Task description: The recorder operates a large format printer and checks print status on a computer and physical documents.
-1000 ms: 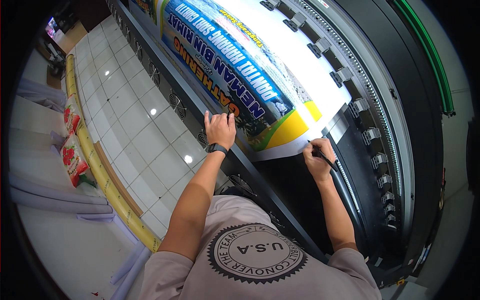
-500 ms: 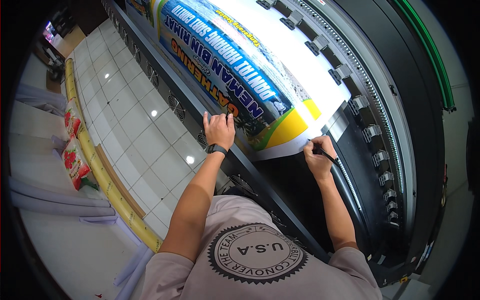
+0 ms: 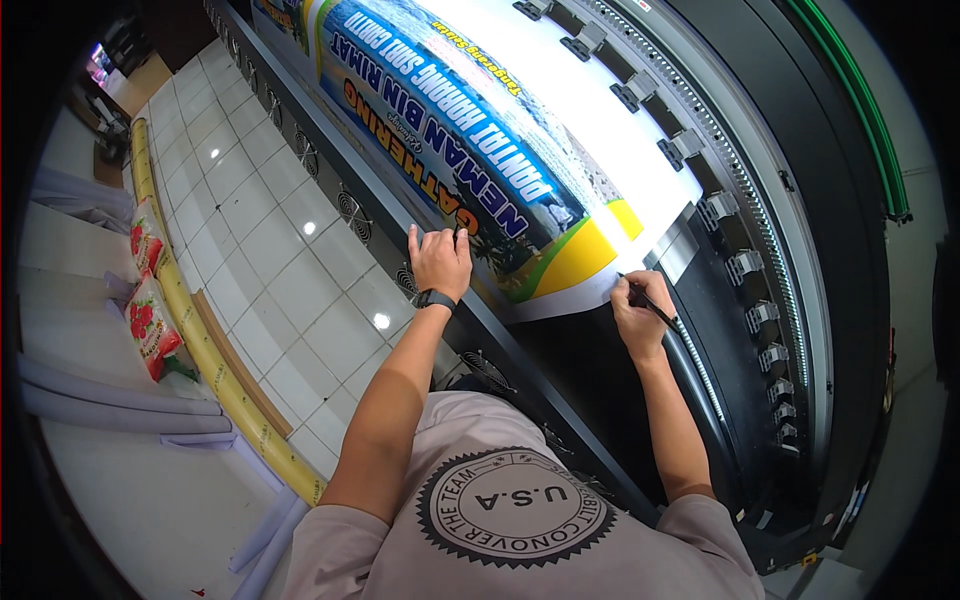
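A printed banner (image 3: 440, 130) with blue, yellow and white areas lies over the curved bed of a large printer. Its near white margin (image 3: 570, 297) ends beside a black surface. At the right end of that margin, my right hand (image 3: 643, 312) pinches a thin black pen (image 3: 655, 307), tip at or close to the white edge. My left hand (image 3: 441, 262), wearing a dark wristwatch (image 3: 434, 298), rests palm down on the printer's long dark front rail (image 3: 390, 205). Its fingers are apart, close to the banner's left edge.
Metal pinch-roller clamps (image 3: 717, 208) line the printer on the right, beside a toothed track. Small round fans (image 3: 352, 213) sit along the front rail. On the left, a long yellow roll (image 3: 215, 365) and red-and-white packets (image 3: 152, 325) lie by the white tiled floor (image 3: 270, 250).
My right hand and the pen have shifted very slightly at the banner's margin. The left hand stays on the rail, and the banner has not visibly moved.
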A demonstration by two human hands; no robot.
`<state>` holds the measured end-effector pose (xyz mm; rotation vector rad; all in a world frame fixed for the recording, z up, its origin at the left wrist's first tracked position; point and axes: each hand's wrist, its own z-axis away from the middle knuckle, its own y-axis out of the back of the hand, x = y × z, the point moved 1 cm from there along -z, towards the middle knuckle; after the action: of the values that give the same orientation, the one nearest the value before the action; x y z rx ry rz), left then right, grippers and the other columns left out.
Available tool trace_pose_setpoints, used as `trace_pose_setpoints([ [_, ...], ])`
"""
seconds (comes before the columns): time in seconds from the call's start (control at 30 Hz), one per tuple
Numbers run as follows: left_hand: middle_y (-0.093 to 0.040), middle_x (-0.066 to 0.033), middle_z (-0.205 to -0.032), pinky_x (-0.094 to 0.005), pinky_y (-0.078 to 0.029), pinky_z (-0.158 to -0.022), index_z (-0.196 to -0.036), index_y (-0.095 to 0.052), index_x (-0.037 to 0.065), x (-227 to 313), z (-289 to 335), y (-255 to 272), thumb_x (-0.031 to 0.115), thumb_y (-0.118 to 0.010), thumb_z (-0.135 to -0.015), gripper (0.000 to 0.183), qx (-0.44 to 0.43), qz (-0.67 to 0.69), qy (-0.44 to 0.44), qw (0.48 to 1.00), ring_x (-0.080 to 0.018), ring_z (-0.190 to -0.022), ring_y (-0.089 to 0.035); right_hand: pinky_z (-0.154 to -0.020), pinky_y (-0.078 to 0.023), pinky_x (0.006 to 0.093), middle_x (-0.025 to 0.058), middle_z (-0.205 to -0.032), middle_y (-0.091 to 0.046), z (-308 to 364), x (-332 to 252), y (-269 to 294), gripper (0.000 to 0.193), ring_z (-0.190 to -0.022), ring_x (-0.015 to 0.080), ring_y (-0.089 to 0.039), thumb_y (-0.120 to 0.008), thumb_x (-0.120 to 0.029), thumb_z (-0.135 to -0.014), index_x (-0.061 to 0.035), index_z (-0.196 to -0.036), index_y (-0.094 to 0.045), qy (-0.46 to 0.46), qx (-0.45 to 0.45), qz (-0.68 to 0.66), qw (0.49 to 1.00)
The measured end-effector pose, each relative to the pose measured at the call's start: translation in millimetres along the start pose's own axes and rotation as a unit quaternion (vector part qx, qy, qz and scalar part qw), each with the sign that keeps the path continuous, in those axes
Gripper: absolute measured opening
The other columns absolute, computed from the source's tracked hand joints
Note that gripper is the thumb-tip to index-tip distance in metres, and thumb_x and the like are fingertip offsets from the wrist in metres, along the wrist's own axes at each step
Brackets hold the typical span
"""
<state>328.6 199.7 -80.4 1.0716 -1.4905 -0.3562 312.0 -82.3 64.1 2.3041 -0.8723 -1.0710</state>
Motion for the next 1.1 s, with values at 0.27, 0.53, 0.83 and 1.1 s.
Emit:
trace_pose_setpoints([
  [0.27,-0.07,-0.0118,-0.093,-0.0477,-0.024,-0.118,-0.095,-0.069,0.001,0.4,-0.1,-1.3,0.035,-0.046,-0.102,0.041,0.009,0.001,-0.005,1.0,-0.0258,-0.1,-0.062,-0.054,-0.046,0.0235,0.0063,-0.075,-0.059,-1.3,-1.6,0.4,0.011,-0.057,0.0102,-0.054,-0.07,0.005,-0.077,-0.0004,-0.082,-0.061,-0.007,0.005,0.005,1.0],
  [0.53,-0.07,-0.0125,-0.096,-0.048,-0.024,-0.119,-0.095,-0.069,0.001,-0.7,0.2,-1.7,0.035,-0.046,-0.102,0.042,-0.004,-0.004,-0.001,1.0,-0.0262,-0.101,-0.062,-0.052,-0.045,0.0226,0.0058,-0.074,-0.058,-3.1,-5.8,-0.6,0.01,-0.056,0.0086,-0.054,-0.069,0.005,-0.078,0.0,-0.08,-0.06,-0.012,0.022,0.006,1.0],
  [0.83,-0.071,-0.0128,-0.095,-0.0478,-0.024,-0.119,-0.096,-0.07,0.0,-0.9,-1.1,-1.5,0.034,-0.047,-0.102,0.04,-0.003,0.004,-0.005,1.0,-0.0265,-0.101,-0.063,-0.052,-0.045,0.022,0.0049,-0.073,-0.057,-2.3,-3.3,0.0,0.01,-0.055,0.0075,-0.053,-0.068,0.004,-0.078,0.0,-0.079,-0.06,-0.038,0.05,0.019,0.998],
  [1.1,-0.071,-0.0098,-0.093,-0.0478,-0.024,-0.117,-0.094,-0.067,0.005,-5.9,-2.7,-10.6,0.034,-0.045,-0.102,0.037,0.02,-0.005,-0.02,1.0,-0.0254,-0.101,-0.062,-0.047,-0.037,0.0222,0.002,-0.067,-0.053,5.4,2.2,0.0,0.009,-0.051,0.0066,-0.046,-0.064,-0.001,-0.08,-0.003,-0.077,-0.056,-0.061,0.108,-0.017,0.992],
])
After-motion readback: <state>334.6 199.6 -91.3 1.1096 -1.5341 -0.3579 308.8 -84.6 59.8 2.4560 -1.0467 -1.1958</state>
